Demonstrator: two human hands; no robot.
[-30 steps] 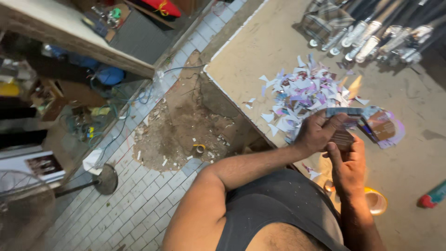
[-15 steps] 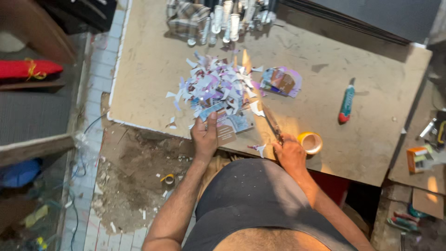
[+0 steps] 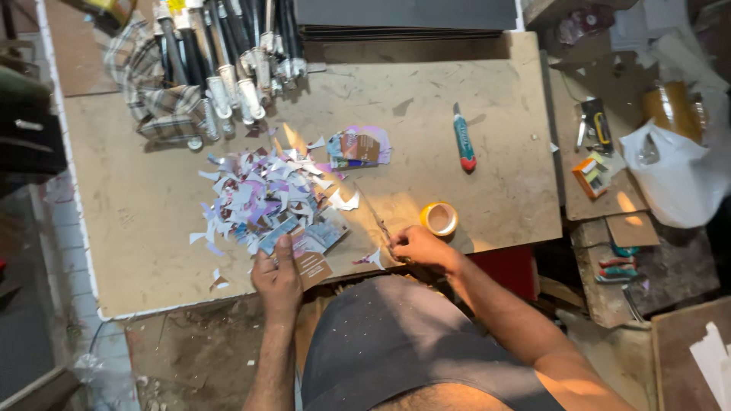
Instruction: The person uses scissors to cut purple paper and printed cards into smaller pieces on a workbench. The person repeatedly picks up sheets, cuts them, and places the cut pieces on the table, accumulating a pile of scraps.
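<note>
Looking down on a worn tabletop (image 3: 472, 167): left hand (image 3: 278, 278) lies near the front edge, fingers closed on a printed card (image 3: 308, 247), thumb on top; the card's far end touches the pile of scraps (image 3: 263, 194). Right hand (image 3: 415, 247) is closed around scissors (image 3: 378, 224), blades pointing away from the body, tips just right of the scraps; how far the blades are open cannot be told. Scraps are small white, purple and blue paper pieces heaped left of centre, with a few strays toward the front edge. Tape roll (image 3: 439, 218) stands just beyond the right hand, apart from it. Green-and-red knife (image 3: 463, 141) lies farther back on the right. Small stack of printed cards (image 3: 359, 148) sits behind the pile. Dark tubes with white caps (image 3: 221, 68) lie bundled at the back left, beside a checked cloth (image 3: 152, 99)
</note>
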